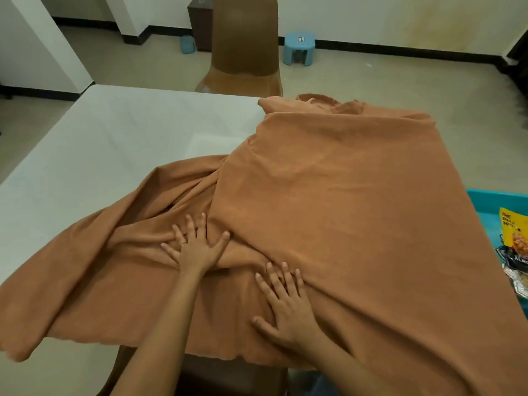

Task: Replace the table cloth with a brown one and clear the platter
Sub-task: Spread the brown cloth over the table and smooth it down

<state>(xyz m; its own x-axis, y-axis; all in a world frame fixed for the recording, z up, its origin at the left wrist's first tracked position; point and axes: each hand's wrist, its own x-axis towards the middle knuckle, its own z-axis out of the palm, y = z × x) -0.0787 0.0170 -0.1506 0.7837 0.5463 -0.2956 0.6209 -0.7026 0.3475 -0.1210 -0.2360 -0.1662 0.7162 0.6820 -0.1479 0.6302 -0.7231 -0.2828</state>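
Brown cloth (343, 210) is half-spread, pressed by flat L hand (197, 250) & R hand (288, 307), nothing gripped; table (100, 144) partly uncovered; platter (497, 200) uncleared.

On my feed both of the person's forearms show bare down to the wrist. The left hand (197, 251) wears one thin ring (183, 243) on its ring finger, gold-coloured. The right hand (288, 308) has bare fingers, with short, plain nails on both hands.

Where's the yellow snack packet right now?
In the head view the yellow snack packet sits at the far right edge, on the teal platter, right of the brown cloth, with darker packets below it.
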